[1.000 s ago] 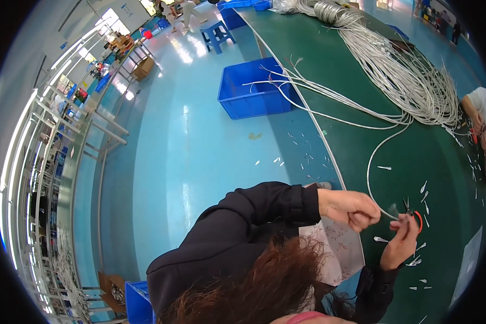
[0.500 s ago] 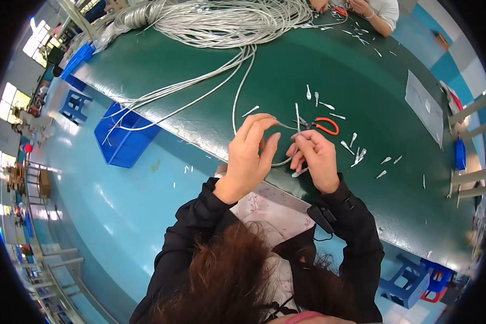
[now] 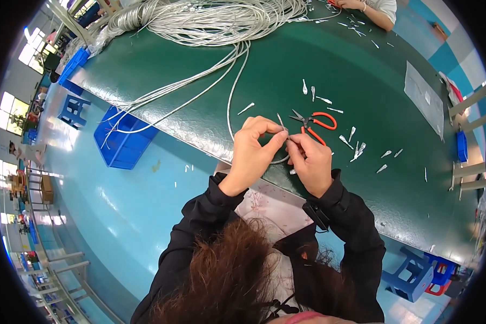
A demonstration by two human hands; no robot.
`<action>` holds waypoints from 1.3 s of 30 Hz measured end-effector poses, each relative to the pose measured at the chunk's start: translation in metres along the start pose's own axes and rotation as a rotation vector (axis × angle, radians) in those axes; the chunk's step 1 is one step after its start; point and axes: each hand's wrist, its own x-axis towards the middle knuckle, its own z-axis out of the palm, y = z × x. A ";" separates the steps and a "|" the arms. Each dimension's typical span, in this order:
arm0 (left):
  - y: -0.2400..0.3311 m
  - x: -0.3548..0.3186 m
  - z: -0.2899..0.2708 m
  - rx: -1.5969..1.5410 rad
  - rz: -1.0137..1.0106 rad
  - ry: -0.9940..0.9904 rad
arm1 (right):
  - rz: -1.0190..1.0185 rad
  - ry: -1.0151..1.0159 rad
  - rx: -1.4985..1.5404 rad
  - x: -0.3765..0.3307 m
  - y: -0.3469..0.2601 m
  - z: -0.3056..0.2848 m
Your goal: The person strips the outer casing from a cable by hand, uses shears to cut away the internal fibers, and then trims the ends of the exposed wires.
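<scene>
Near the table's front edge, my left hand (image 3: 252, 153) and my right hand (image 3: 312, 163) meet, thumbs and fingers pinched close together on one grey cable (image 3: 231, 102). Its end sticks up a little beyond my fingertips, and a loop of it bends below them. The fingers hide the exact spot being gripped. Just beyond my right hand lie pliers with orange-red handles (image 3: 325, 120), their jaws pointing left and apart. Small whitish scraps (image 3: 358, 151) are scattered around on the green table, to the right and beyond my hands.
A large bundle of grey cable (image 3: 216, 24) fills the far side. Several cable ends hang over the left edge into a blue bin (image 3: 123, 141). A clear plastic bag (image 3: 424, 101) lies at right. Another person's arm (image 3: 378, 16) rests at the far right. Blue stools (image 3: 409, 275) stand below.
My left fingers have closed on the cable and come together with my right fingertips. The cable end has shifted left, away from the pliers, which now show more fully.
</scene>
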 end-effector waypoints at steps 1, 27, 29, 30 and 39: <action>0.001 -0.002 0.003 0.095 0.077 0.071 | -0.068 0.042 -0.085 0.001 0.001 0.001; -0.009 0.000 -0.011 -0.170 -0.024 -0.044 | 0.183 -0.167 0.188 0.003 -0.011 -0.005; -0.001 0.001 -0.016 -0.279 -0.085 -0.099 | 0.228 -0.239 0.307 0.007 -0.011 -0.009; 0.006 0.002 -0.019 -0.389 -0.146 -0.149 | 0.271 -0.315 0.425 0.010 -0.009 -0.011; -0.009 0.001 -0.029 -0.569 -0.229 -0.272 | 0.371 -0.494 0.643 0.012 -0.002 -0.011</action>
